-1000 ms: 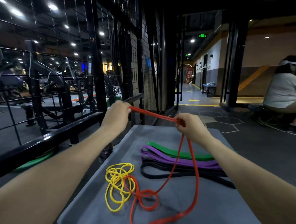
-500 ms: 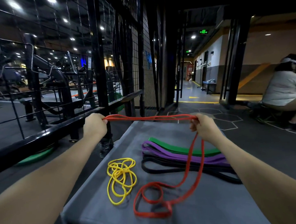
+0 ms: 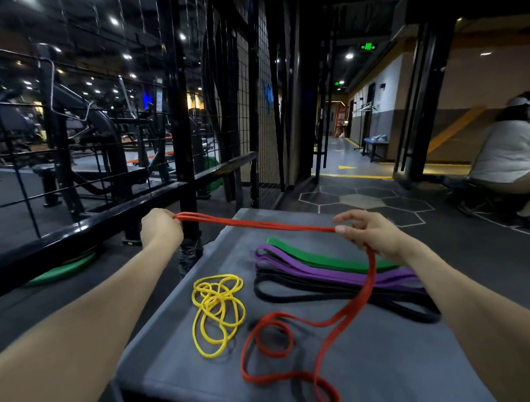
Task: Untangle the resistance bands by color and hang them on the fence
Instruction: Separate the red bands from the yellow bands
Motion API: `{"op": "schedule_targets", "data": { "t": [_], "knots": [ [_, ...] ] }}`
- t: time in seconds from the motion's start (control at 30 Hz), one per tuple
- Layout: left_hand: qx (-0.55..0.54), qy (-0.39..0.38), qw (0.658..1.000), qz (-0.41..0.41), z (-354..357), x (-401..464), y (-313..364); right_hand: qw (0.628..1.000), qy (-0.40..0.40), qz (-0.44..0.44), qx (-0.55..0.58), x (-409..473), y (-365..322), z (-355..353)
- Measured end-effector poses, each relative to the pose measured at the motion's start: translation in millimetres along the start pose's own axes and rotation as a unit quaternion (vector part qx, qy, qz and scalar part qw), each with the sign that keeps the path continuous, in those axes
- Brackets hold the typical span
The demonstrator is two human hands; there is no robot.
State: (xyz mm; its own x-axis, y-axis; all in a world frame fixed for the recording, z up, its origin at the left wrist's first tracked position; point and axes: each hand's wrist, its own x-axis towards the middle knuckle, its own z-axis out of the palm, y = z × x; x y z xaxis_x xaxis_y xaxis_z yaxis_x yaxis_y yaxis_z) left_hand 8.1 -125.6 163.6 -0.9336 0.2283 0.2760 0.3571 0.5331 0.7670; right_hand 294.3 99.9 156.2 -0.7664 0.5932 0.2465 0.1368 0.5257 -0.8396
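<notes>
The red resistance band (image 3: 351, 291) is now drawn out longer between the hands than half a second ago; the left hand (image 3: 160, 227), fingers clenched round its looped end, has moved out toward the black fence rail (image 3: 105, 217), while the right hand (image 3: 368, 232) pinches the strands with thumb and forefinger, other fingers loosened; the slack on the grey padded bench (image 3: 180, 371) has uncoiled, clear of the yellow band (image 3: 217, 314) left of it; red looks nearly ready for hanging; green (image 3: 322, 257), purple (image 3: 338, 270) and black (image 3: 339, 292) bands lie undisturbed beyond.
</notes>
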Motion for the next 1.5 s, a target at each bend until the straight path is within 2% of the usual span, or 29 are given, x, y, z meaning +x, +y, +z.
{"op": "schedule_targets", "data": {
  "t": [0.07,0.33,0.4,0.47,0.5,0.57,0.63,0.7,0.83,0.9,1.03,1.17,1.23,1.33,1.5],
  "knots": [
    [-0.003,0.003,1.0,0.004,0,0,-3,0.999,0.01,0.007,0.042,0,0,1],
    [-0.003,-0.005,1.0,0.005,7,-1,-4,0.991,0.101,0.065,0.06,6,-2,8],
    [0.093,-0.086,0.992,0.0,5,-3,-9,0.989,0.118,0.066,0.054,6,-9,11],
    [0.242,-0.202,0.949,0.016,4,-8,-11,0.988,0.127,0.067,0.052,6,-17,14],
    [0.275,-0.242,0.93,0.031,6,-10,-10,0.989,0.123,0.066,0.046,6,-22,16],
    [0.223,-0.294,0.928,0.058,9,-21,-1,0.993,0.095,0.061,0.028,7,-33,24],
    [0.051,-0.31,0.941,0.123,16,-35,21,0.997,0.057,0.051,0.012,8,-45,37],
    [-0.091,-0.34,0.92,0.171,23,-58,49,0.999,0.025,0.039,0.007,12,-56,49],
    [-0.158,-0.408,0.865,0.245,39,-88,85,0.999,0.011,0.018,0.041,15,-74,51],
    [-0.159,-0.394,0.867,0.261,43,-91,93,0.998,0.01,0.006,0.062,14,-80,43],
    [-0.021,-0.311,0.892,0.327,43,-92,111,0.997,-0.01,-0.026,0.069,11,-82,34],
    [0.038,-0.269,0.896,0.351,32,-94,125,0.993,-0.002,-0.046,0.107,11,-76,33],
    [0.015,-0.269,0.898,0.348,28,-95,127,0.99,-0.014,-0.053,0.129,12,-76,31],
    [-0.087,-0.27,0.9,0.33,22,-88,131,0.984,-0.047,-0.051,0.161,11,-78,28],
    [-0.258,-0.257,0.901,0.236,-2,-60,135,0.979,-0.063,-0.054,0.187,5,-74,10]
  ]
}}
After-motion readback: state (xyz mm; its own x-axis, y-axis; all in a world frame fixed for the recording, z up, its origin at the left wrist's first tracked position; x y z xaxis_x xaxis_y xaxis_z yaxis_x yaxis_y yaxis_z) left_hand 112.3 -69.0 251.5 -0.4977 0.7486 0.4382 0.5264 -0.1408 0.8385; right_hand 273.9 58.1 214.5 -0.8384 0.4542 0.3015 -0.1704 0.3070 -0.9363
